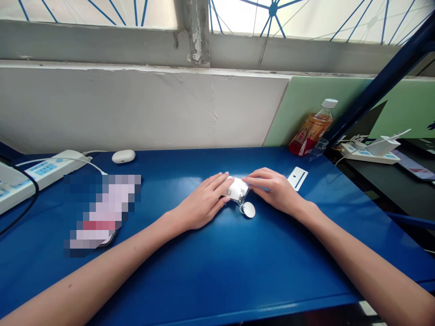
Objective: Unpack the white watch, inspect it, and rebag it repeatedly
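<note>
A small white packet (235,189) in shiny clear wrap, with a printed square code on it, lies at the middle of the blue desk. My left hand (205,201) holds its left side, fingers over the top edge and thumb near the lower edge. At the upper right corner, my right hand (276,189) pinches the wrap; its thumb is partly hidden. Just below the packet is a round white tag (249,209), seemingly joined to it by a thin loop. A white card (298,179) with a dark slot lies behind my right hand.
A phone (110,213), blurred out, lies left with a white cable. Behind it are a power strip (50,168) and a white earphone case (123,156). A drink bottle (311,131) leans at the back right, near a blue slanted post (380,77). The desk's front edge (272,309) runs below.
</note>
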The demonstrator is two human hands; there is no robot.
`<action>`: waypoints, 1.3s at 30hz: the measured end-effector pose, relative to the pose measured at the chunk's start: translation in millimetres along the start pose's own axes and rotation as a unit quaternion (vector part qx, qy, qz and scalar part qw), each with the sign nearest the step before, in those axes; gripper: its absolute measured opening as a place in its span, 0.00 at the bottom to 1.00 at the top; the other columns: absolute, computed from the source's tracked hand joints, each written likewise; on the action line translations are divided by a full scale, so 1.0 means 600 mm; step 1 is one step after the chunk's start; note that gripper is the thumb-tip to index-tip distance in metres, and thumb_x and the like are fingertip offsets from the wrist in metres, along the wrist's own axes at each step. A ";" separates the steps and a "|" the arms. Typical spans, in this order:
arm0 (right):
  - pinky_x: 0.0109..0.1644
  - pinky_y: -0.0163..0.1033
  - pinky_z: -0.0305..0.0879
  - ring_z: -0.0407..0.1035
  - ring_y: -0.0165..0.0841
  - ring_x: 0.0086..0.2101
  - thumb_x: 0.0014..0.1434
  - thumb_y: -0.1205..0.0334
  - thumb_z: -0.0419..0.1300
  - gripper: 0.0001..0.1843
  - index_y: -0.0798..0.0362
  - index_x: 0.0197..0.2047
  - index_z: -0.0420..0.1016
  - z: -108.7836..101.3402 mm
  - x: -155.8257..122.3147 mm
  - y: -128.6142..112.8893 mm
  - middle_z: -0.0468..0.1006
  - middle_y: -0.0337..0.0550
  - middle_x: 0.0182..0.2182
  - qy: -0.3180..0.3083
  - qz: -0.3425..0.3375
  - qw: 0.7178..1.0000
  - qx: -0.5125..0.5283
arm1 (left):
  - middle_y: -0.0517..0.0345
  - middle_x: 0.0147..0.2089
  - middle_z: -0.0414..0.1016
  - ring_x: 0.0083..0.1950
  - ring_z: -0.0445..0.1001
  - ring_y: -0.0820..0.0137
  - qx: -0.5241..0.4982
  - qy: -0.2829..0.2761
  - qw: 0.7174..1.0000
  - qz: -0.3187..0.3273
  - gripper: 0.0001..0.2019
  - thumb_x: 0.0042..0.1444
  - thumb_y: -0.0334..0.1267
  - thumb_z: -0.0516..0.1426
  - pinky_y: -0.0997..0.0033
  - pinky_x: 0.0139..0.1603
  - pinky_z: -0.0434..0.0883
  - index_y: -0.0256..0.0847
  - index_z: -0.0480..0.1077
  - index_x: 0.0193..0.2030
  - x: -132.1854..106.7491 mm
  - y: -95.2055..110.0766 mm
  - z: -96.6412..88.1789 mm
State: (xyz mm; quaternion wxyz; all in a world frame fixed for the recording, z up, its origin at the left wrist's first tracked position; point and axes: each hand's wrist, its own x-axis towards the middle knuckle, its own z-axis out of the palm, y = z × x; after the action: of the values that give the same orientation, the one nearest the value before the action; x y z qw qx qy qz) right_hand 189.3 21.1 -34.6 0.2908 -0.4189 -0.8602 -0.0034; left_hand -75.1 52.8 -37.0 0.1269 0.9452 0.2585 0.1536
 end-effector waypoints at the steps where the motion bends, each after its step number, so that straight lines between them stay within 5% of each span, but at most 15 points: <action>1: 0.45 0.48 0.73 0.74 0.41 0.42 0.68 0.62 0.55 0.13 0.50 0.50 0.80 -0.004 0.000 0.003 0.82 0.50 0.43 0.005 -0.002 1.000 -0.005 | 0.44 0.75 0.51 0.76 0.49 0.57 0.001 0.011 1.000 -0.009 0.25 0.73 0.44 0.43 0.50 0.72 0.55 0.39 0.50 0.73 0.000 0.000 0.002; 8: 0.43 0.44 0.72 0.74 0.38 0.39 0.64 0.60 0.63 0.10 0.46 0.47 0.83 -0.018 0.006 -0.004 0.80 0.47 0.41 0.087 0.030 0.991 0.094 | 0.41 0.72 0.57 0.73 0.55 0.55 -0.018 0.098 0.994 -0.046 0.22 0.72 0.38 0.43 0.48 0.71 0.59 0.38 0.55 0.70 0.001 0.003 0.006; 15: 0.40 0.38 0.72 0.75 0.33 0.35 0.59 0.62 0.67 0.04 0.48 0.38 0.84 -0.031 0.019 -0.023 0.83 0.40 0.34 0.180 0.142 0.933 0.278 | 0.37 0.70 0.58 0.72 0.57 0.54 -0.020 0.116 0.992 -0.048 0.23 0.70 0.36 0.43 0.48 0.70 0.60 0.33 0.56 0.69 0.001 0.005 0.003; 21: 0.33 0.37 0.70 0.73 0.32 0.29 0.58 0.57 0.67 0.08 0.52 0.33 0.83 -0.023 0.022 -0.019 0.82 0.40 0.28 0.156 0.240 0.899 0.331 | 0.38 0.70 0.59 0.72 0.57 0.57 -0.027 0.131 0.989 -0.059 0.22 0.71 0.35 0.42 0.50 0.71 0.60 0.33 0.54 0.69 0.000 0.005 0.003; 25: 0.33 0.38 0.69 0.74 0.34 0.29 0.58 0.53 0.65 0.12 0.54 0.33 0.83 -0.007 0.019 -0.012 0.83 0.42 0.29 0.132 0.275 0.902 0.307 | 0.40 0.71 0.58 0.72 0.56 0.56 -0.036 0.150 0.986 -0.060 0.24 0.71 0.40 0.45 0.49 0.70 0.60 0.36 0.51 0.71 -0.003 0.008 -0.003; 29: 0.35 0.40 0.68 0.75 0.37 0.32 0.59 0.52 0.64 0.14 0.55 0.35 0.83 0.009 0.015 -0.011 0.84 0.45 0.32 0.115 0.283 0.907 0.288 | 0.37 0.74 0.50 0.74 0.51 0.52 -0.021 0.111 0.994 -0.002 0.38 0.63 0.50 0.57 0.49 0.71 0.58 0.36 0.47 0.73 -0.004 0.008 -0.006; 33: 0.37 0.40 0.68 0.75 0.37 0.34 0.62 0.52 0.62 0.14 0.53 0.36 0.83 0.018 0.013 -0.015 0.84 0.45 0.34 0.078 0.259 0.924 0.269 | 0.37 0.74 0.49 0.75 0.49 0.48 -0.014 0.059 0.998 0.028 0.50 0.52 0.57 0.65 0.47 0.72 0.56 0.38 0.45 0.74 -0.003 0.007 -0.006; 39: 0.48 0.45 0.72 0.75 0.40 0.44 0.67 0.55 0.56 0.15 0.52 0.49 0.79 0.008 0.007 -0.011 0.81 0.49 0.46 0.015 0.176 0.971 0.158 | 0.35 0.71 0.58 0.72 0.56 0.44 -0.032 0.025 0.999 -0.017 0.51 0.49 0.62 0.65 0.44 0.69 0.61 0.35 0.52 0.72 -0.002 0.005 -0.003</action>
State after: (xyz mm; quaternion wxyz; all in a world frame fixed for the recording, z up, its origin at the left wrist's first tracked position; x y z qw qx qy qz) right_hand 179.8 21.1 -35.0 0.3626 -0.5121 -0.7581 0.1776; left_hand -75.3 50.0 -34.3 0.1529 0.9320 0.2726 0.1833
